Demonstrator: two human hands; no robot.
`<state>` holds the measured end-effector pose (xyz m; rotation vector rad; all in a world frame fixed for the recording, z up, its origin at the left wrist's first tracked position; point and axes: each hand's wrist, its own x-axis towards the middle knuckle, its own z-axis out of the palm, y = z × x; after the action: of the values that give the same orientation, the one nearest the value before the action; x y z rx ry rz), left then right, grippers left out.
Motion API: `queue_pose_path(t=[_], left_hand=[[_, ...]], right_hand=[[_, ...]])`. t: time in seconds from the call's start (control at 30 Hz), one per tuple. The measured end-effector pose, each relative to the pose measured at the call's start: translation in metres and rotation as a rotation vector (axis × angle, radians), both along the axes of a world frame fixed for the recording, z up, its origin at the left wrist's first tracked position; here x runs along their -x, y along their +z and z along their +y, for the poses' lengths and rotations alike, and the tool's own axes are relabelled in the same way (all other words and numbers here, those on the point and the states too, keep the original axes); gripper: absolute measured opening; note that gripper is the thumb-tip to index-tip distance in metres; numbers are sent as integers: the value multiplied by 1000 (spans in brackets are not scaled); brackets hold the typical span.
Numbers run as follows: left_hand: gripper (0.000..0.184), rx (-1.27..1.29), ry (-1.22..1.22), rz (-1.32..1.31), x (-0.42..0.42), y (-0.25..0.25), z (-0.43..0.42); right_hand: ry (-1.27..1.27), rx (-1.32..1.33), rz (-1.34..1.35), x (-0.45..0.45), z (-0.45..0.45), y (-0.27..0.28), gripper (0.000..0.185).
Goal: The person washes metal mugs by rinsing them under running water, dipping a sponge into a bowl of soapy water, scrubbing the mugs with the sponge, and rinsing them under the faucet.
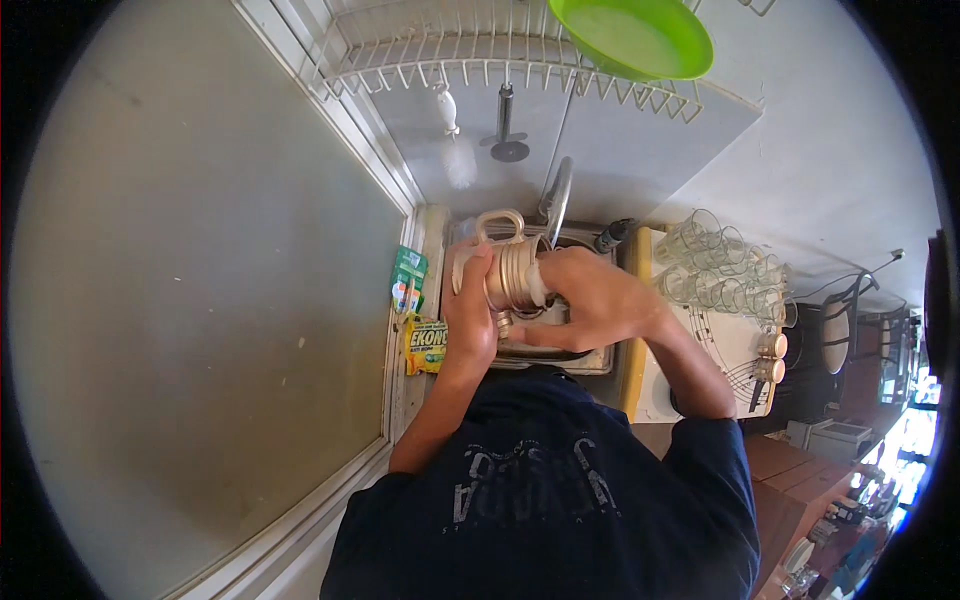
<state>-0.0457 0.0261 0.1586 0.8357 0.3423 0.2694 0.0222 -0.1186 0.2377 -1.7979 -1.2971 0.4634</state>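
Observation:
A metallic mug (513, 272) with a looped handle lies tilted on its side over the sink (595, 362). My left hand (472, 315) is wrapped round its base end. At the mug's open end is my right hand (595, 300), with some fingers reaching into the mouth and a whitish thing partly showing there. What those fingers hold is mostly hidden. Another small metallic piece (504, 324) shows just below the mug, between the hands. The curved faucet (560, 200) rises behind the mug.
Left of the sink lie a yellow packet (426, 345) and a green packet (409, 275). Many glasses (720, 265) stand on the counter at right. Above hang a wire rack (450, 62) with a green bowl (640, 40), a white brush (457, 150) and a metal utensil (508, 130).

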Motion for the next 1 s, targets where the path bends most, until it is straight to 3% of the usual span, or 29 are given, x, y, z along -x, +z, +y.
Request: queue_pose_path(t=[0.07,0.17,0.23,0.37,0.47,0.53,0.57,0.63,0.67,0.73,0.77,0.83,0.87,0.9,1.0], left_hand=[[31,87,-80,47,-3,-5,3],[30,220,-240,67,-7,-8,10],[29,348,-343,139,-10,-4,15],[31,306,-347,137,-12,-14,14],[33,110,-169,101,-11,-18,3],[28,-32,-134,62,-8,-7,0],[28,-35,-141,58,-7,-2,1],[28,-294,-95,-103,-6,4,3],[28,-297,-98,-107,-6,4,3],[35,-343,27,-204,-5,4,1],[35,-345,25,-209,-4,3,3],[46,-668,104,-406,-2,-4,11],[53,-764,92,-460,-3,-12,17],[53,-764,87,-461,-5,-10,18],[48,-957,94,-666,-5,13,18]], right_hand=[[-34,-29,-30,0,1,-13,34],[-198,187,-170,2,-1,-24,38],[-310,-57,-36,7,-3,-25,44],[-369,-103,-91,7,-6,-29,43],[-308,5,-116,6,-8,-22,46],[-218,174,148,7,-10,-10,47],[-226,171,145,9,-8,-14,47],[-320,-83,463,16,-4,-24,42],[-323,-86,460,20,-3,-24,42],[-401,-361,1020,24,-1,-23,42],[-401,-364,1015,24,-2,-22,42],[-471,-526,1552,24,-8,-20,51],[-357,-500,1594,18,-10,-24,62],[-360,-505,1594,20,-9,-18,62],[-621,-415,1389,37,-1,10,76]])
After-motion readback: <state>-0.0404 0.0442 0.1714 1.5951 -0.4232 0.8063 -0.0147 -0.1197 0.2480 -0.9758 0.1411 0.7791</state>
